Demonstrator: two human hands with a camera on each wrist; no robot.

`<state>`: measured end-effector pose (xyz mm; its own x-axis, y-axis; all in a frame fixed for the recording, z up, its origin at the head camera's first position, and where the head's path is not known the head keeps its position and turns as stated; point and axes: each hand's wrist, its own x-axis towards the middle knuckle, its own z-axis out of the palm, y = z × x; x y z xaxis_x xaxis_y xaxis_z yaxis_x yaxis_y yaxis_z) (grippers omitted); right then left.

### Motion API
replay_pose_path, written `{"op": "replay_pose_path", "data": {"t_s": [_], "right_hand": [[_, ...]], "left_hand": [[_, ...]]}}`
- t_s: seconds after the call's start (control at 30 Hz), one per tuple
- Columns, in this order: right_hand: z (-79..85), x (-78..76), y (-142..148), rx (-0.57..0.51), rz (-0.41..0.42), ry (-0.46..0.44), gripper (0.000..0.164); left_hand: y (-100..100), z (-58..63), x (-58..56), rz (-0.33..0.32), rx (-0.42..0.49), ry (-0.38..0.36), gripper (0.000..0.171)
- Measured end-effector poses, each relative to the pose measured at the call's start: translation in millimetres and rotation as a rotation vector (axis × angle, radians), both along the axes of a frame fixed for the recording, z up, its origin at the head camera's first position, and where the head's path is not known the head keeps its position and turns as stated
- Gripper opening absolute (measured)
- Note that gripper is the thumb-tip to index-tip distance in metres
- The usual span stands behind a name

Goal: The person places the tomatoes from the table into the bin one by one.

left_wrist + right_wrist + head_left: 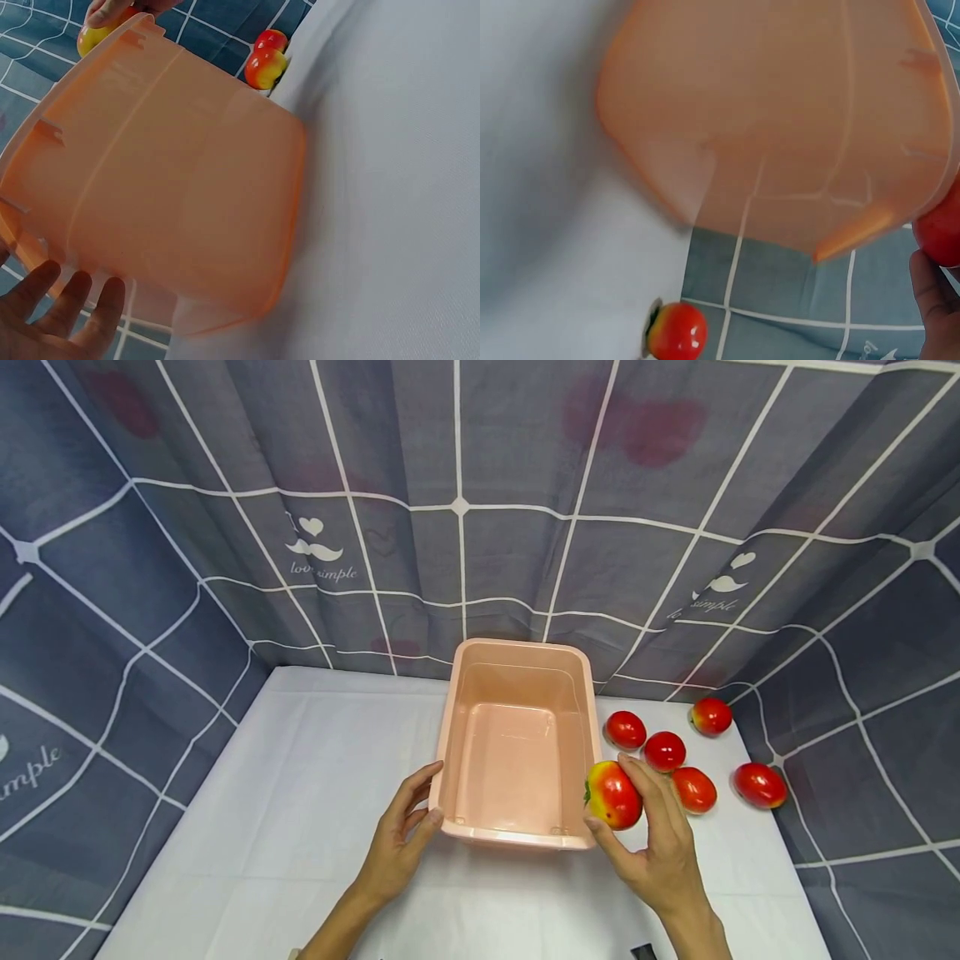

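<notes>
A pale orange plastic bin [517, 760] stands upright on the white-covered table. At its near left corner my left hand [401, 835] holds the rim, with several fingertips [75, 289] against the outer side wall in the left wrist view. My right hand [656, 843] grips a red-and-yellow tomato [617, 795] between thumb and fingers. This tomato overlaps the bin's right rim near the front corner, its green stem end towards the bin. In the right wrist view only its red side [941, 232] shows at the right edge. The bin's interior is bare.
Several more red tomatoes lie right of the bin, among them one by its side [626, 729], one near the back corner [711, 716] and one at the table's right edge [760, 785]. Grey checked curtain [510, 560] encloses the back and sides. A small black object [642, 952] lies at the front.
</notes>
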<state>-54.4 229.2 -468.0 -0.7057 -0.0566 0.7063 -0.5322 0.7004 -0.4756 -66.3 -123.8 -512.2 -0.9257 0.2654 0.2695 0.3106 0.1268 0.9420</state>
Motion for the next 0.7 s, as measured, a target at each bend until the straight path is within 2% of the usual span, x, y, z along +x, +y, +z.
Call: {"op": "replay_pose_path", "data": {"t_s": [0.23,0.47,0.7], "right_hand": [[-1.5,-2.0,-9.2,-0.006,0.031,-0.028,0.083],[-4.8,-5.4,-16.7,-0.017,0.080,-0.003,0.082],[-5.3,-5.9,-19.4,-0.010,0.085,-0.024,0.082]], "left_hand": [[0.0,-0.3,0.4,0.004,-0.001,-0.001,0.061],[0.8,-0.2,0.9,0.014,-0.019,-0.001,0.061],[1.0,-0.3,1.3,0.030,-0.022,0.001,0.061]]}}
